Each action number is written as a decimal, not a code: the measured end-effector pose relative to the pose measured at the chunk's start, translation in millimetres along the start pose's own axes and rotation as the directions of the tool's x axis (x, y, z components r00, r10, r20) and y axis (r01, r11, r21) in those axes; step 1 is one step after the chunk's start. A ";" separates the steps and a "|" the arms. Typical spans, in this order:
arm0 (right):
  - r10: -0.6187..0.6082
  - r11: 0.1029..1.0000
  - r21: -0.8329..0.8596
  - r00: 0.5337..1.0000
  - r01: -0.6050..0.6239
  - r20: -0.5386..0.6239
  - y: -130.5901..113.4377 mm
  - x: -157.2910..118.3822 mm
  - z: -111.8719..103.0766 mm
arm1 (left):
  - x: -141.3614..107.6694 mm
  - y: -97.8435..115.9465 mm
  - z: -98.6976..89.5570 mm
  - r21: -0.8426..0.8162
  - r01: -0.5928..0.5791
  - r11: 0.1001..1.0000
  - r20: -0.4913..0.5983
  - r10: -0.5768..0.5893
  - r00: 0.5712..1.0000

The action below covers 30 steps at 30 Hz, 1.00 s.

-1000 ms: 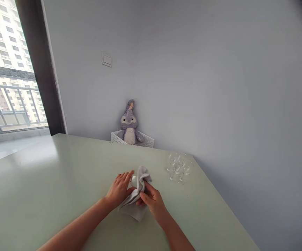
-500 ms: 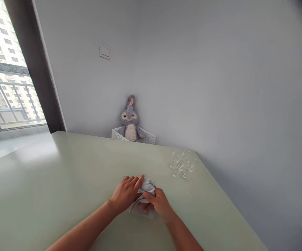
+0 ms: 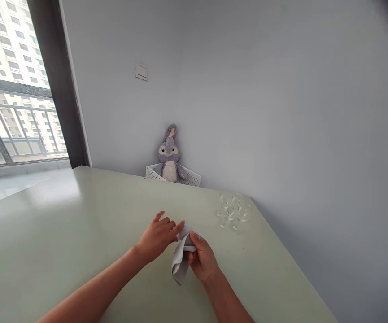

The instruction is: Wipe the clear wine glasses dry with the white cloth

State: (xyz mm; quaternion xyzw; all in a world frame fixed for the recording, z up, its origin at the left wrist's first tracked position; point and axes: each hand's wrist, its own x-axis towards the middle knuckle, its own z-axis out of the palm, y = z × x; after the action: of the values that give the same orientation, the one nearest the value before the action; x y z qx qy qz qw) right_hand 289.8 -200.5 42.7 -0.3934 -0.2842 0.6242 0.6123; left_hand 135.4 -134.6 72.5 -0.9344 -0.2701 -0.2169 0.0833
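Note:
A grey cloth (image 3: 179, 264) is gripped in my right hand (image 3: 204, 260), the thumb pressed on top and the fingers curled beneath. Part of it is bunched between my two hands, and a loose fold hangs down toward the table. My left hand (image 3: 158, 237) is close on the left, palm down. Its index finger reaches to the cloth's upper edge, the little finger is lifted, and the middle fingers are curled. What those curled fingers hold, if anything, is hidden. Several clear stemmed glasses (image 3: 231, 213) stand in a cluster beyond my right hand, near the table's right edge.
The pale green table (image 3: 119, 202) spreads beneath my hands, and its right edge runs along a grey wall (image 3: 298, 134). Behind the far edge, a purple plush toy (image 3: 170, 168) sits in a white perforated basket (image 3: 194, 178). A window is at the left.
The cloth's loose end now hangs down below my hands, where a see-through shape showed before. My left hand has shifted slightly up and left, its little finger lifting. My right hand still grips the cloth.

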 end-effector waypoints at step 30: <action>0.094 0.979 -0.179 0.995 -0.097 -0.026 -27.1 -81.4 4.7 | -18.3 28.5 -54.4 -0.434 0.019 0.900 0.247 0.099 0.964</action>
State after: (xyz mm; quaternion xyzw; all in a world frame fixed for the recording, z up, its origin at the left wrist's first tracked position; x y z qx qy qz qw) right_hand 295.6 -277.9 79.5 -0.4657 -0.3149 0.6211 0.5460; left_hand 117.3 -181.9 111.7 -0.9552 -0.2044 -0.1438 -0.1584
